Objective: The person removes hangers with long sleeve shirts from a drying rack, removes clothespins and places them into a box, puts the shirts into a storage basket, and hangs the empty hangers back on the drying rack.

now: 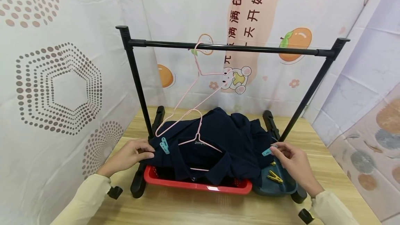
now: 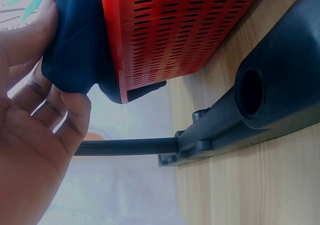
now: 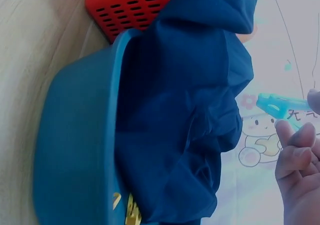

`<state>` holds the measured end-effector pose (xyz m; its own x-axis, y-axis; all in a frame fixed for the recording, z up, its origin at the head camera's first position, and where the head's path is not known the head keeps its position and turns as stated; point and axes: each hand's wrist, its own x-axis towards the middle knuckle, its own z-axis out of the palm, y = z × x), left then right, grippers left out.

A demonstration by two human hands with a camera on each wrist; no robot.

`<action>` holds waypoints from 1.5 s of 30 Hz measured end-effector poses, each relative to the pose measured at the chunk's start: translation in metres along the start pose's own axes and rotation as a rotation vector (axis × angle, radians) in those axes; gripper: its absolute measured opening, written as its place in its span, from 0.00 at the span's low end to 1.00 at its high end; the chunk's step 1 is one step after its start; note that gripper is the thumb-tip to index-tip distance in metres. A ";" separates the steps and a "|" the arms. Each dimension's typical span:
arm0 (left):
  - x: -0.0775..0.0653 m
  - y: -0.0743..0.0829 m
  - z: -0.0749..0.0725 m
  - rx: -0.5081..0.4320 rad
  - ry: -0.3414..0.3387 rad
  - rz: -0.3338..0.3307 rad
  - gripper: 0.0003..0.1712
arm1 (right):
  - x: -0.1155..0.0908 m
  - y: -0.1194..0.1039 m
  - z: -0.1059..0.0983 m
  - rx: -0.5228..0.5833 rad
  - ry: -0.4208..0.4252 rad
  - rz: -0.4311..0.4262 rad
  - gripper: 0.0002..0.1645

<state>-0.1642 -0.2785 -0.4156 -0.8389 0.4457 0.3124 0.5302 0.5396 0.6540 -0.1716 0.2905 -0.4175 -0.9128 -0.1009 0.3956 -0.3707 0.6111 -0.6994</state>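
A navy polo shirt [image 1: 218, 131] lies over a red basket [image 1: 200, 185], with a pink hanger [image 1: 198, 136] inside its collar. At the shirt's left side my left hand [image 1: 132, 153] pinches the fabric [image 2: 75, 40] between thumb and fingers. A light blue clothespin [image 1: 164, 146] sits on the shirt just beside that hand. On the right, my right hand [image 1: 295, 164] pinches another light blue clothespin [image 3: 280, 105] by its end, a little apart from the shirt's right side.
A black rack's crossbar [image 1: 175, 45] spans above, with a second pink hanger [image 1: 187, 89] hooked on it. A dark blue bin [image 1: 275, 189] at right holds yellow clothespins [image 1: 275, 177] under the shirt's edge. The rack's feet [image 1: 137, 183] flank the basket on the wooden table [image 1: 175, 207].
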 end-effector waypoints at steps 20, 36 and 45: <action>-0.002 -0.002 0.001 -0.009 0.015 0.010 0.07 | -0.011 0.028 -0.005 -0.069 0.012 0.063 0.14; -0.001 -0.002 0.000 -0.017 0.018 0.004 0.07 | -0.018 0.045 -0.008 -0.089 -0.019 0.119 0.18; -0.001 -0.003 0.001 0.003 0.022 0.017 0.07 | -0.022 0.059 -0.011 -0.185 -0.097 0.191 0.23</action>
<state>-0.1643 -0.2798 -0.4186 -0.8322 0.4389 0.3388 0.5448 0.5342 0.6464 -0.1712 0.3374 -0.4607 -0.9785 -0.0397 0.2024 -0.1615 0.7581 -0.6319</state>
